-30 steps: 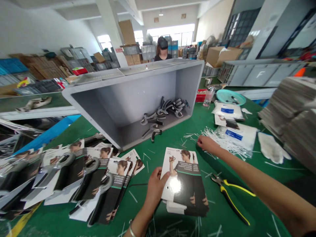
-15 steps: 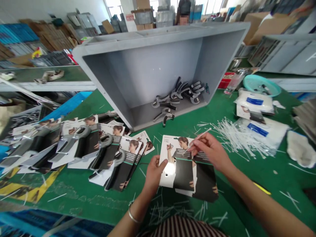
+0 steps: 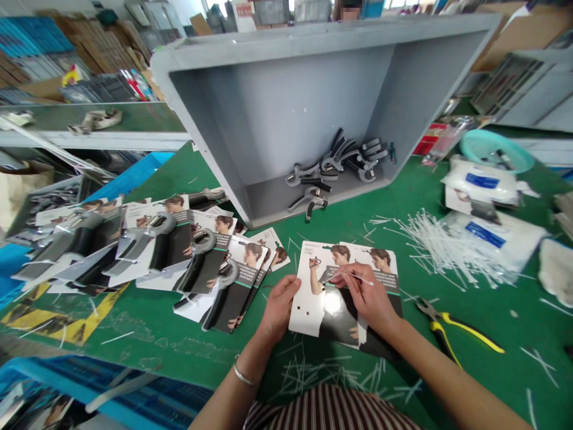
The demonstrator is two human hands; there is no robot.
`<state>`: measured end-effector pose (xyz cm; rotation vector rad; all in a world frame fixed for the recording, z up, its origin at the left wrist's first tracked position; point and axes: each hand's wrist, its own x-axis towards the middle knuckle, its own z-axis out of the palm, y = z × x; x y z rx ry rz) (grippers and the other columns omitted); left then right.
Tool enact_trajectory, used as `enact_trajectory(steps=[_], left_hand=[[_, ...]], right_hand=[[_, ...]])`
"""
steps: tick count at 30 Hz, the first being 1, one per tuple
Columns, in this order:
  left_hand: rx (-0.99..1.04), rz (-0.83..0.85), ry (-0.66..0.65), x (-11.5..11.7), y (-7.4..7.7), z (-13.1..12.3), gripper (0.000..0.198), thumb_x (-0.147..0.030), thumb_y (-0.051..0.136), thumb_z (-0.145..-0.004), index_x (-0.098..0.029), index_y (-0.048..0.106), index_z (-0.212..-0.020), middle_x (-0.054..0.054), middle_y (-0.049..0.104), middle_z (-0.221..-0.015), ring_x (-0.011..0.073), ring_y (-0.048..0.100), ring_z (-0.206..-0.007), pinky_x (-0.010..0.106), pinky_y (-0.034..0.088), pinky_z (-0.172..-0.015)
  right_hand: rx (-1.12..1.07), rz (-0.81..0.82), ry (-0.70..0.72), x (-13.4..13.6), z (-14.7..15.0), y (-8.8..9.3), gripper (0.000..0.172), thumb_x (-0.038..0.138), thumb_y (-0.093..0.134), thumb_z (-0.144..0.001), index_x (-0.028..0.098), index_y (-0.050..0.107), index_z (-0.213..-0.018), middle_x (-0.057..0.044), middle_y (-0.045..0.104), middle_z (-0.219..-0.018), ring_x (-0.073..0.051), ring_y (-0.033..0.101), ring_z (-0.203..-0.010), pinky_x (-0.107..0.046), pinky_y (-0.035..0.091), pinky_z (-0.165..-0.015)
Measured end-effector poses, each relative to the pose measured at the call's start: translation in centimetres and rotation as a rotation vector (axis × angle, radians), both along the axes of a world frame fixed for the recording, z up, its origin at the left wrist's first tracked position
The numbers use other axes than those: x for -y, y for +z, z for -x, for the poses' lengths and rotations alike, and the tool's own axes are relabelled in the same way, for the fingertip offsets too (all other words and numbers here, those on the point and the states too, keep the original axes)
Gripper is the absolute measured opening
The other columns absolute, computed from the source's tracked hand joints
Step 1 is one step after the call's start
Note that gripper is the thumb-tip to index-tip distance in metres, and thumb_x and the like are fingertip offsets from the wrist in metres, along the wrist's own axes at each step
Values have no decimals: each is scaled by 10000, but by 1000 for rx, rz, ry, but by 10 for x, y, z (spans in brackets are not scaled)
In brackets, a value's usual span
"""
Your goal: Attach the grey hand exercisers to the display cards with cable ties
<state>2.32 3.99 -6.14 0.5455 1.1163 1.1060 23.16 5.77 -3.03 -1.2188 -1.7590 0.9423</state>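
Fingers (image 3: 358, 291) of right hand (image 3: 369, 304) pinch plastic tie (image 3: 351, 278) on card (image 3: 308, 310); left hand (image 3: 278, 309) open at card edge, green mat (image 3: 308, 358) below.

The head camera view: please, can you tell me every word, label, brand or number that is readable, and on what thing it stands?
No text here can be read with certainty.
Printed card: small lines of print beside the photo, too small to read.
White bag: blue label, too blurred to read.
Sign at the far end of the room: too small and blurred to read.
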Motion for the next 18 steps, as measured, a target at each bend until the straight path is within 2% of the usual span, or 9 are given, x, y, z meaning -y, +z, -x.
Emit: enact_trajectory(steps=[5, 9, 13, 18], left_hand=[[-71, -26, 6, -7, 0, -2, 324, -441, 762, -718, -171, 669, -871, -6, 693, -729, 119, 579, -582, 212, 415, -567], [-93, -45, 28, -13, 8, -1, 303, -423, 757, -716, -162, 693, -856, -4, 691, -709, 118, 571, -568, 216, 408, -550], [-89, -61, 72, -14, 17, -3, 329, -440, 708, -753, -161, 724, -927, 45, 739, -873, 178, 653, -740, 259, 482, -669], [-1, -7, -66, -4, 5, -16, 404, -324, 802, -651, -184, 720, -1021, 38, 753, -840, 202, 679, -730, 288, 514, -681]], right_hand=[[73, -42, -16, 2, -3, -1, 148, 307, 389, -1022, 224, 506, -1057, -96, 625, -1049, -208, 682, -825, -383, 562, -774], [189, -122, 44, 0, -6, -4, 158, 273, 399, -1011, 222, 533, -1077, -107, 626, -1058, -247, 650, -956, -423, 535, -856], [196, -195, 85, -1, -6, -1, 126, 225, 440, -995, 224, 541, -1070, -98, 642, -1044, -244, 613, -1019, -430, 497, -907], [191, -187, 139, -2, -5, 3, 104, 194, 477, -984, 225, 576, -987, -74, 649, -1005, -231, 586, -982, -424, 469, -900]])
